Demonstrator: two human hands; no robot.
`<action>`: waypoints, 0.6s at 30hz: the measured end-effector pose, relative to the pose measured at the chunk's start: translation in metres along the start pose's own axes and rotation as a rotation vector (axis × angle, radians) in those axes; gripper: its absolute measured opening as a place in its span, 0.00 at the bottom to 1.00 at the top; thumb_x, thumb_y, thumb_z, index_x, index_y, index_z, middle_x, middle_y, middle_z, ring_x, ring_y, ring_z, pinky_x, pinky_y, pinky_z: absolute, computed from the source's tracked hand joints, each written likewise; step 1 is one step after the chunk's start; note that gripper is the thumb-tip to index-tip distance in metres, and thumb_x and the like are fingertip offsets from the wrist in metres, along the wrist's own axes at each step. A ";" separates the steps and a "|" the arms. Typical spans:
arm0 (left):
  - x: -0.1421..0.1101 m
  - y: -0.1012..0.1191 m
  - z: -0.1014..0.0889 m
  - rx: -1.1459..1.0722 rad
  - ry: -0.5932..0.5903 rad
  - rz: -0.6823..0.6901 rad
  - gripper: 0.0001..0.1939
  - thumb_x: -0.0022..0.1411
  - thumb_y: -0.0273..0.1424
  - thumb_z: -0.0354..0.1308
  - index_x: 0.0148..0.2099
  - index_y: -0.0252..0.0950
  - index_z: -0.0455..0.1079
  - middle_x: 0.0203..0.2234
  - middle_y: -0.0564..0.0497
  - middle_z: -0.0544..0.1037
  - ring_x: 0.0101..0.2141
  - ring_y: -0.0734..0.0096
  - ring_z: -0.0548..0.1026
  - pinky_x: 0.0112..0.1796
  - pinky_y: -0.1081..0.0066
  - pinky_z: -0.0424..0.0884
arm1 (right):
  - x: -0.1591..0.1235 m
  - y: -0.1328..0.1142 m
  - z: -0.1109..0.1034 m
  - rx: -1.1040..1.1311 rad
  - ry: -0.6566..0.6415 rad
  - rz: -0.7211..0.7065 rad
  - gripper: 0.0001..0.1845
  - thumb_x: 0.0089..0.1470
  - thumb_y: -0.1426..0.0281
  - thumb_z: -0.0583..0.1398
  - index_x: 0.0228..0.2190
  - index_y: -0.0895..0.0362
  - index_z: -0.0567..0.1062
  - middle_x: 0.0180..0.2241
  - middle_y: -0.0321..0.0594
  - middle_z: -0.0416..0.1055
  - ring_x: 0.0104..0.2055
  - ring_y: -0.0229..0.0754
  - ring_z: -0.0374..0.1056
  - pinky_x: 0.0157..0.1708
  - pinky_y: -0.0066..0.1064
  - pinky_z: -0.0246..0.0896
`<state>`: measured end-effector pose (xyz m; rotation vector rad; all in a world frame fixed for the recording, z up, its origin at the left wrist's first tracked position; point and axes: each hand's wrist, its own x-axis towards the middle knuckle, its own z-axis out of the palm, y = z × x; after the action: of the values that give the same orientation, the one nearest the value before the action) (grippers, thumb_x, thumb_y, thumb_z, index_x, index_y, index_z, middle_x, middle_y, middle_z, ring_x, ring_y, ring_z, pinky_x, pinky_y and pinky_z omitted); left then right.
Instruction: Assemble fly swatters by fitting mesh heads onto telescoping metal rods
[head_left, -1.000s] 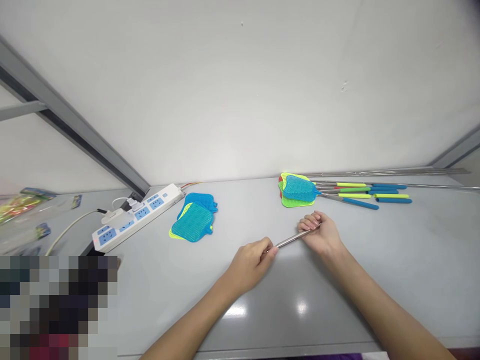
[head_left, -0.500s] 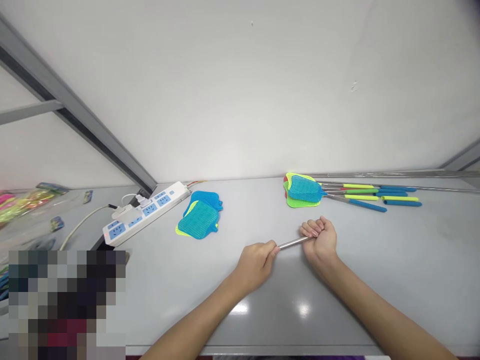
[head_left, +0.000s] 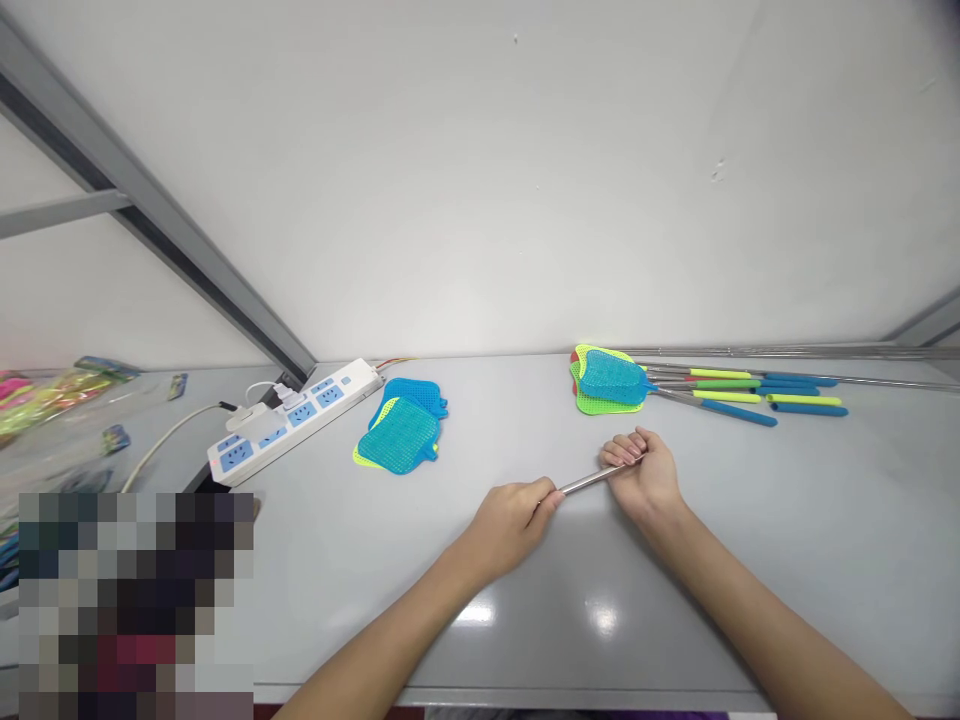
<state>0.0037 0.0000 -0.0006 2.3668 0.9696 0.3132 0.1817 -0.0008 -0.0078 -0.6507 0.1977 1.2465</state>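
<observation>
From the head camera, the person's left hand (head_left: 511,525) and right hand (head_left: 646,478) rested low over a pale grey laminate table (head_left: 780,560), near the centre of the view. Between them lay a slim, shiny steel rod (head_left: 589,482), held roughly level and slanting up toward the right. The left fingers (head_left: 541,500) were closed around its left end, and the right fingers (head_left: 622,452) were curled over its right end, gripping it, so the rod spanned the short gap between the two fists.

Far to the right, just beyond the right hand, lay a stack of mesh fly swatter heads (head_left: 611,380) in blue and lime green. Beside them, running right, were steel swatter handles (head_left: 720,393) with blue, yellow and green grips. Long bare steel rods (head_left: 780,352) lay along the far edge by the white wall (head_left: 480,180).

Left of the hands sat a second stack of blue and lime mesh swatter heads (head_left: 397,433). Further left, a white power strip (head_left: 292,422) with blue socket panels lay at an angle, with a white cable (head_left: 169,443) trailing from it. At far left was a clear plastic bag of colourful items (head_left: 64,400), too blurred to tell apart. A pixelated patch (head_left: 135,605) covered the near left corner.
</observation>
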 end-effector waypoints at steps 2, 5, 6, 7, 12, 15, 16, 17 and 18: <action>0.000 0.000 -0.001 -0.003 -0.005 0.002 0.18 0.63 0.36 0.34 0.31 0.37 0.62 0.19 0.54 0.66 0.23 0.75 0.65 0.26 0.76 0.57 | 0.001 -0.001 0.000 -0.016 -0.002 0.006 0.14 0.45 0.74 0.49 0.16 0.57 0.45 0.11 0.26 0.42 0.11 0.28 0.42 0.11 0.21 0.41; 0.001 0.000 -0.001 0.000 -0.010 0.007 0.18 0.63 0.37 0.34 0.32 0.38 0.63 0.20 0.54 0.67 0.23 0.75 0.66 0.26 0.76 0.58 | 0.001 -0.002 0.000 -0.020 0.000 0.006 0.14 0.45 0.74 0.49 0.16 0.57 0.46 0.11 0.26 0.42 0.11 0.28 0.42 0.11 0.21 0.42; 0.001 0.000 -0.001 0.004 -0.015 0.010 0.18 0.63 0.37 0.34 0.32 0.38 0.62 0.20 0.54 0.67 0.23 0.75 0.66 0.26 0.76 0.58 | 0.001 -0.002 0.000 -0.018 0.003 0.007 0.14 0.45 0.74 0.49 0.16 0.57 0.46 0.11 0.26 0.42 0.11 0.28 0.42 0.11 0.21 0.42; 0.001 -0.001 -0.001 0.009 -0.019 0.014 0.18 0.63 0.37 0.34 0.32 0.37 0.62 0.20 0.54 0.67 0.23 0.75 0.66 0.26 0.76 0.58 | 0.000 -0.002 0.000 -0.017 0.006 0.010 0.14 0.45 0.74 0.49 0.16 0.57 0.47 0.11 0.26 0.42 0.11 0.28 0.42 0.11 0.21 0.41; 0.001 -0.001 0.000 0.034 -0.020 0.007 0.17 0.63 0.37 0.35 0.31 0.37 0.62 0.21 0.53 0.67 0.24 0.74 0.66 0.26 0.76 0.58 | 0.000 -0.001 0.002 -0.059 -0.046 0.053 0.16 0.45 0.73 0.50 0.16 0.57 0.45 0.11 0.27 0.42 0.12 0.28 0.42 0.12 0.21 0.43; 0.000 0.000 0.000 0.043 -0.018 -0.019 0.16 0.63 0.35 0.34 0.32 0.37 0.61 0.20 0.53 0.66 0.23 0.73 0.65 0.26 0.75 0.57 | 0.000 -0.002 0.005 -0.140 -0.127 0.074 0.17 0.46 0.71 0.51 0.16 0.57 0.46 0.12 0.27 0.43 0.13 0.28 0.45 0.13 0.22 0.46; 0.000 0.000 0.000 0.027 -0.014 -0.028 0.16 0.63 0.35 0.34 0.32 0.37 0.61 0.19 0.54 0.66 0.22 0.74 0.65 0.26 0.74 0.57 | -0.001 -0.003 0.006 -0.169 -0.153 0.065 0.16 0.47 0.70 0.52 0.16 0.57 0.48 0.13 0.27 0.44 0.14 0.29 0.46 0.14 0.22 0.47; 0.000 0.000 -0.001 -0.002 -0.009 -0.039 0.16 0.63 0.34 0.34 0.31 0.37 0.60 0.18 0.54 0.65 0.22 0.74 0.64 0.26 0.74 0.57 | -0.001 -0.005 0.007 -0.197 -0.174 0.047 0.16 0.47 0.68 0.52 0.16 0.57 0.50 0.13 0.28 0.45 0.14 0.29 0.47 0.14 0.22 0.48; 0.000 0.000 -0.001 -0.044 -0.004 -0.051 0.16 0.63 0.34 0.34 0.30 0.37 0.60 0.18 0.55 0.64 0.21 0.74 0.64 0.25 0.75 0.57 | -0.002 -0.007 0.008 -0.222 -0.189 0.025 0.15 0.47 0.66 0.52 0.17 0.58 0.53 0.14 0.28 0.48 0.15 0.29 0.50 0.15 0.23 0.50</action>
<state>0.0035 0.0006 0.0008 2.2989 1.0090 0.3067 0.1863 0.0013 0.0023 -0.7171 -0.0912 1.3572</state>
